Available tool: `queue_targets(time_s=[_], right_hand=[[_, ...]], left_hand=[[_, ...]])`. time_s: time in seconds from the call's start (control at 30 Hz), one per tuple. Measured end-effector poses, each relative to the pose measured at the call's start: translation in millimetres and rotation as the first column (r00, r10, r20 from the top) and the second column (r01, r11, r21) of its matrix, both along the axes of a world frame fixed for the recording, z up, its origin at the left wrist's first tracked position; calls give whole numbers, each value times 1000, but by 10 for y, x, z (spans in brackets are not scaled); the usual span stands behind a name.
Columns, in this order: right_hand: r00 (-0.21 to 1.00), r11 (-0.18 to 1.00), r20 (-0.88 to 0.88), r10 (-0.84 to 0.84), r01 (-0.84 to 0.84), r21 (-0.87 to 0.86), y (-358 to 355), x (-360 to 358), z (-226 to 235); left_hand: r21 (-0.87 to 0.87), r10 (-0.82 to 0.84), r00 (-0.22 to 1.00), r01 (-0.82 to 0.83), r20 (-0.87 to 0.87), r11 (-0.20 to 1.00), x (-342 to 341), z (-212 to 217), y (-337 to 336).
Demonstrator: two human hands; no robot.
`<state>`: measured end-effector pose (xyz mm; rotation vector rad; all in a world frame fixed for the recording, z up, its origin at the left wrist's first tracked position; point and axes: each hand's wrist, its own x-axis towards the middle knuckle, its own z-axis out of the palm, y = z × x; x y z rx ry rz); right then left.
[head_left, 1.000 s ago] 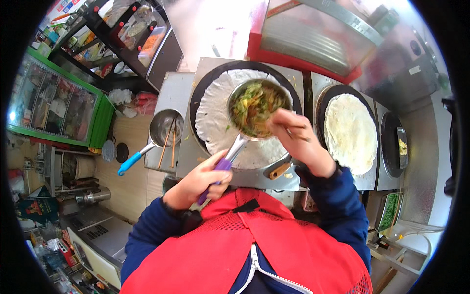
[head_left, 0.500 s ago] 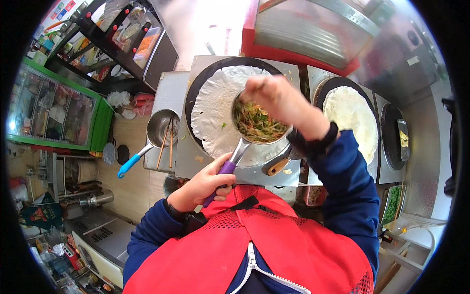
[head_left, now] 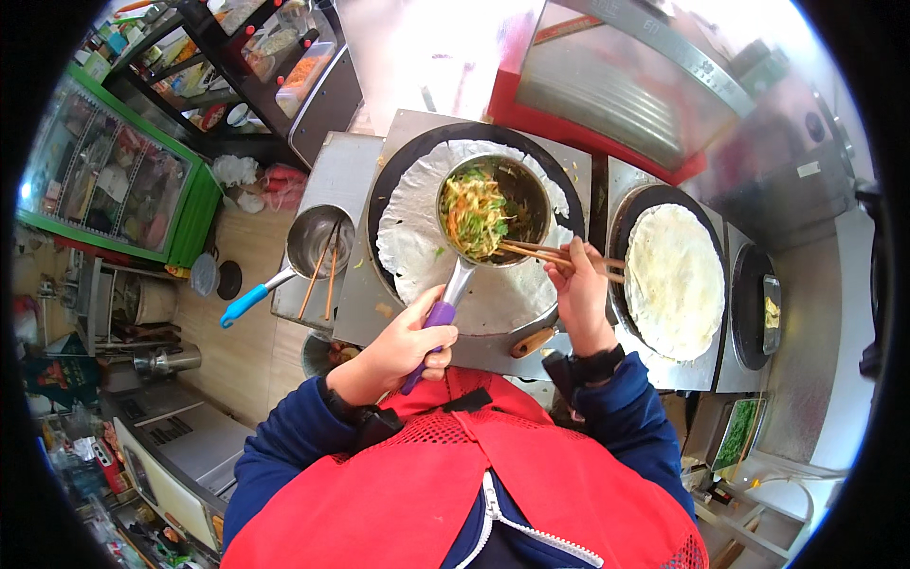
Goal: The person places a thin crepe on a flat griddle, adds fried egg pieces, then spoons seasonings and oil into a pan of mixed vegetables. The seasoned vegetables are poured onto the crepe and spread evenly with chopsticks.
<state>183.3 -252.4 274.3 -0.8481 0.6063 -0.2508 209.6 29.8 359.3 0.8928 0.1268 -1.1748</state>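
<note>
left hand (head_left: 403, 349) clasps the purple-handled pan (head_left: 531, 194), its long axis slanting up-right, while right hand (head_left: 582, 292) pinches chopsticks (head_left: 536, 252) pointing left into shredded vegetables (head_left: 474, 213).

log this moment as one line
left hand: holds purple-handled pan over left flatbread | right hand: holds chopsticks at vegetables in pan

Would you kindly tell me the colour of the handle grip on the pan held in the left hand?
The grip is purple, seen best in the head view.
</note>
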Motion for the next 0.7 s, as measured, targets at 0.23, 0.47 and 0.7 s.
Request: queue_targets(time_s=[0.23, 0.47, 0.7], right_hand=[[959, 889, 278, -61, 179, -421, 241, 86, 248], [970, 744, 174, 168, -9, -668, 280, 106, 593], [970, 775, 192, 151, 4, -632, 229, 209, 790]], left_hand=[[-52, -109, 994, 109, -6, 993, 56, 180, -110], [101, -121, 992, 122, -15, 987, 43, 310, 1], [168, -157, 988, 155, -1, 974, 79, 341, 52]])
